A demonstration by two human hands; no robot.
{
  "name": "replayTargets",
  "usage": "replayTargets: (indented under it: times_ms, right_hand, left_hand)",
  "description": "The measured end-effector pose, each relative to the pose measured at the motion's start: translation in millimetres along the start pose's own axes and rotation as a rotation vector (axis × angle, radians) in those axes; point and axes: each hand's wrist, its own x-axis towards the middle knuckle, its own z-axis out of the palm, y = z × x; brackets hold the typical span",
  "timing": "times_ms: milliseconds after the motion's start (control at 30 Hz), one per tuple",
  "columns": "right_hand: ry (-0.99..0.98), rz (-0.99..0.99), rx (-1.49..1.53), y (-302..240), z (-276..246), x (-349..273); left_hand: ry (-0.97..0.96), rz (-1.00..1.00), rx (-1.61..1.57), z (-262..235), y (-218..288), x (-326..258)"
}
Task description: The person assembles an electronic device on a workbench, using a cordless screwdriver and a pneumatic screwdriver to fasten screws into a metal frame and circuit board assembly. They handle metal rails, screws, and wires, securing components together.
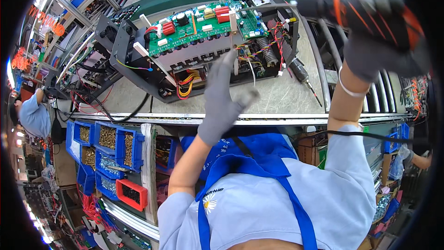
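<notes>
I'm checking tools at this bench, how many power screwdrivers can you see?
2: one screwdriver gripped in the gloved right hand, raised at upper right; a second driver lying on the bench, right of the open chassis. Others may be hidden.

Not much in the way of packaging around you. Left of your apron there's a cluster of blue parts bins [107, 144] under the bench edge, open-topped boxes full of brass and silver hardware, with one red bin [132, 194] just below them. A brown cardboard box [306, 147] sits under the bench to your right. Far left edge, some glowing orange signs [46, 21] hang up high, too blurred to make out. No screens in sight.
</notes>
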Motion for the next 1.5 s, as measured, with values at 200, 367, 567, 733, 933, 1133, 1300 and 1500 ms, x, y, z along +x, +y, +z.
replayTargets:
  times_ms: [200,367,567,733,933,1133,1300,1500]
  right_hand:
    - [0.219,0.003,0.267,93,21,49]
    - [0.179,0.022,-0.102,155,38,61]
    - [0.184,0.027,-0.245,169,40,76]
    - [0.167,0.048,-0.241,197,36,80]
    - [0.188,0.124,-0.291,192,36,81]
    - [0.198,0.126,-0.272,199,36,81]
    - [0.114,0.177,-0.228,201,25,98]
    - [0.07,0.367,-0.066,250,7,136]
  left_hand:
    - [-0.019,0.138,0.797,13,-77,-73]
    - [0.024,0.049,0.815,19,-158,-123]
    - [0.082,0.12,0.789,24,-163,-121]
    - [0.079,0.112,0.801,20,-164,-123]
    - [0.083,0.137,0.801,21,-164,-122]
    - [0.071,0.13,0.797,20,-166,-123]
    - [0.064,0.133,0.774,24,-164,-119]
    - [0.065,0.114,0.792,20,-161,-120]
